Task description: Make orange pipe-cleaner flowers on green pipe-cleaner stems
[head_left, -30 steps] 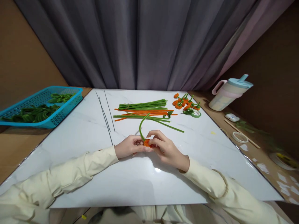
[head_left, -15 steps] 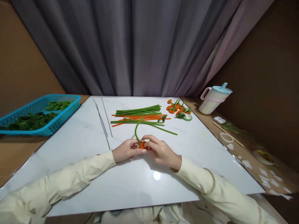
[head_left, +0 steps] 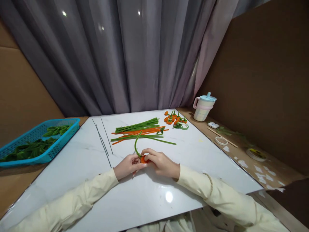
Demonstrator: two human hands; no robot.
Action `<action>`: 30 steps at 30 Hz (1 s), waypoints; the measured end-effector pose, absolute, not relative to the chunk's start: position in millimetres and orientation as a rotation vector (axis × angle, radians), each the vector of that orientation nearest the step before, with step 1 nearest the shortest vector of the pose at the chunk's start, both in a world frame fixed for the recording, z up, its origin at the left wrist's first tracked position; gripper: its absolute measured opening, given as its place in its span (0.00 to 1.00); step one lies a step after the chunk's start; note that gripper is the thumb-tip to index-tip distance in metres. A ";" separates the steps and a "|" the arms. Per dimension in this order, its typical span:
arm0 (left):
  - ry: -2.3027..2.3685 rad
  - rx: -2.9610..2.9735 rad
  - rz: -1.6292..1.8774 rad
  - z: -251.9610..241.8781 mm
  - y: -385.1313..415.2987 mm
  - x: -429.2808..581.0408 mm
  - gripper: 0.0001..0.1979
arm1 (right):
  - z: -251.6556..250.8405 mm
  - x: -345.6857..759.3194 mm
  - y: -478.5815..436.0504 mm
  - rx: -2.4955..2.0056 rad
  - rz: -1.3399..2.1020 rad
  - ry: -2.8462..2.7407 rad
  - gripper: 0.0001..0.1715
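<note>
Between my hands is a small orange pipe-cleaner pumpkin [head_left: 144, 159], partly hidden by fingers. A green pipe cleaner [head_left: 136, 145] rises from it and curves up to the right. My left hand [head_left: 127, 166] pinches the pumpkin from the left with thumb and fingers. From the other side, my right hand [head_left: 160, 162] has its fingertips closed on it. Beyond the hands lie green pipe cleaners [head_left: 137, 125] in a bundle and orange pipe cleaners [head_left: 145, 130]. At the back right sits a cluster of similar orange pieces with green stems [head_left: 172, 118].
Dark thin wires [head_left: 102, 141] lie left of the hands. A blue basket [head_left: 54, 151] holding green leaf shapes stands at far left. On the right are a green tape roll [head_left: 184, 126], a lidded cup [head_left: 204, 109], a wooden stick [head_left: 223, 137], a white ring [head_left: 221, 140] and paper scraps [head_left: 260, 177].
The camera view has shifted, so the table and hands appear lower and slightly further left. Both hands keep their grip on the orange pumpkin, with little visible finger movement.
</note>
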State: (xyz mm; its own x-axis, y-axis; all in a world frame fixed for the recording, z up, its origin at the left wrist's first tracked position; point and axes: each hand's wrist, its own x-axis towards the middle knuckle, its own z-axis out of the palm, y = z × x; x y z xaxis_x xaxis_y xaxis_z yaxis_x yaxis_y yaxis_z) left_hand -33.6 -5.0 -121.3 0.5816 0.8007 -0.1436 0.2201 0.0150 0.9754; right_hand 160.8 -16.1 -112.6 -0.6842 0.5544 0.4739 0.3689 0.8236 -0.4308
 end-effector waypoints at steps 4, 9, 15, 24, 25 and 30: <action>0.920 1.533 0.545 -123.7 -3.5 -33.9 0.22 | -111.8 160.5 -15.5 -0.607 0.518 -2.359 0.16; 0.928 1.519 0.535 -124.9 -3.3 -33.8 0.22 | -110.2 160.7 -16.7 -0.689 0.461 -2.381 0.16; 0.930 1.498 0.531 -122.3 -4.6 -33.4 0.22 | -110.3 161.3 -18.0 -0.716 0.419 -2.394 0.14; 0.914 1.464 0.534 -120.1 -4.9 -33.6 0.22 | -110.1 160.7 -18.2 -0.692 0.435 -2.373 0.14; 0.911 1.462 0.535 -119.9 -4.8 -33.5 0.22 | -110.0 160.7 -18.1 -0.690 0.434 -2.372 0.14; 0.898 1.459 0.536 -119.8 -4.6 -33.0 0.21 | -109.8 161.3 -18.0 -0.698 0.414 -2.385 0.13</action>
